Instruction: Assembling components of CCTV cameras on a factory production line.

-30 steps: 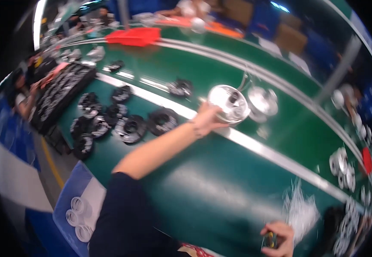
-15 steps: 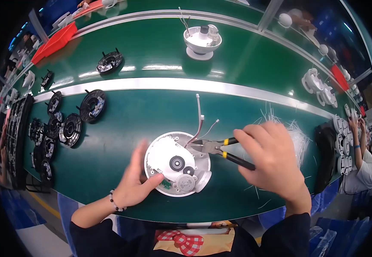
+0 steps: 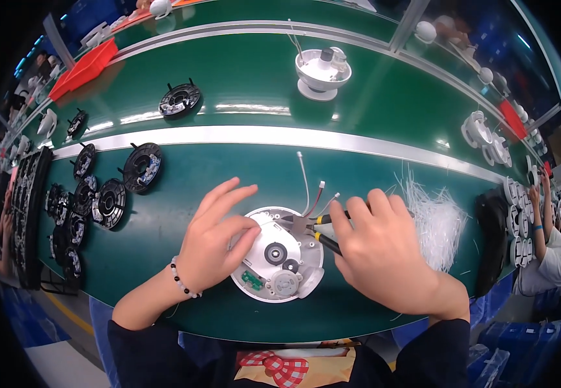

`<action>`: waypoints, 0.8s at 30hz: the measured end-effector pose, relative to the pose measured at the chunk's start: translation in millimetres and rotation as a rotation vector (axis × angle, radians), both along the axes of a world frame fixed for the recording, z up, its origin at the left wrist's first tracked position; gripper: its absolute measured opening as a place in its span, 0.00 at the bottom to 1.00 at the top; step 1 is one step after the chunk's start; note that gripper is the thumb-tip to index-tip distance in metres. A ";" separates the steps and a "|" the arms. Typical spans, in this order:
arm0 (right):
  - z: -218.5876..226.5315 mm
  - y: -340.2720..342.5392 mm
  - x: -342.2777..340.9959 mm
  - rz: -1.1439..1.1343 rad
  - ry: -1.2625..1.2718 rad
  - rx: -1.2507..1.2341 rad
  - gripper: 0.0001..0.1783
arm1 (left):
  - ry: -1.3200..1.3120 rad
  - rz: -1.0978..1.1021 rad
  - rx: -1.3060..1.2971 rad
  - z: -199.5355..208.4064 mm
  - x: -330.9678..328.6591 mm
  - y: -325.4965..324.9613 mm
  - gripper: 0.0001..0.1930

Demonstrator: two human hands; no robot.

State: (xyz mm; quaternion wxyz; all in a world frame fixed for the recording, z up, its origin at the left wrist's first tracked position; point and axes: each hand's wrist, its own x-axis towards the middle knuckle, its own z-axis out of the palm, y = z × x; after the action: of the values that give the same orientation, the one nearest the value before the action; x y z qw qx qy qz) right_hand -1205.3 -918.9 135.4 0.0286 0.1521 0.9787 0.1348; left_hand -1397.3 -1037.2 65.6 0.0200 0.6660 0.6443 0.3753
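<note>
A round white plastic housing [image 3: 264, 294] lies on the green bench before me, with a black hub, a small gear, a silver disc-shaped motor and a green circuit board inside. My right hand [image 3: 384, 255] grips diagonal cutters [image 3: 302, 226] with black and yellow handles. Their jaws reach over the housing's upper right part, beside the wires [image 3: 305, 184] that rise from it with white connectors. Above the housing's left side is my left hand [image 3: 212, 239], thumb and forefinger brought together and the other fingers raised. Whatever may be in that pinch is too small to make out.
A heap of thin white plastic strips [image 3: 439, 226] lies at the right, near a black object [image 3: 490, 239]. Several black round parts [image 3: 109, 204] sit at the left. Past a pale rail [image 3: 248, 134], a white bowl-shaped assembly [image 3: 322, 71] stands. Co-workers are at the right edge.
My left hand has lifted off the housing's lower left edge, moving up and inward into a pinch. The cutters have shifted slightly left with their handles closer together. The view has shifted a little.
</note>
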 end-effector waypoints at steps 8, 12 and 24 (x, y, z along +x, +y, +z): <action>12.4 9.8 18.5 0.066 0.262 -0.184 0.15 | -0.080 0.036 0.118 -3.3 -16.8 -2.8 0.02; 37.5 13.8 69.9 0.044 0.450 -0.392 0.26 | -0.231 0.040 0.518 14.3 -31.8 -3.9 0.04; -66.2 -40.2 61.0 0.401 0.264 -0.934 0.26 | 0.012 -0.164 0.237 42.9 -6.2 65.1 0.31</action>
State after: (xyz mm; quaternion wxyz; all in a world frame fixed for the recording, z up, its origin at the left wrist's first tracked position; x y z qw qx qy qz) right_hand -1144.3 -959.2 69.2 -0.0566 -0.0513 0.9396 -0.3335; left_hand -1403.5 -972.1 108.6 -0.0320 0.7163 0.5390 0.4420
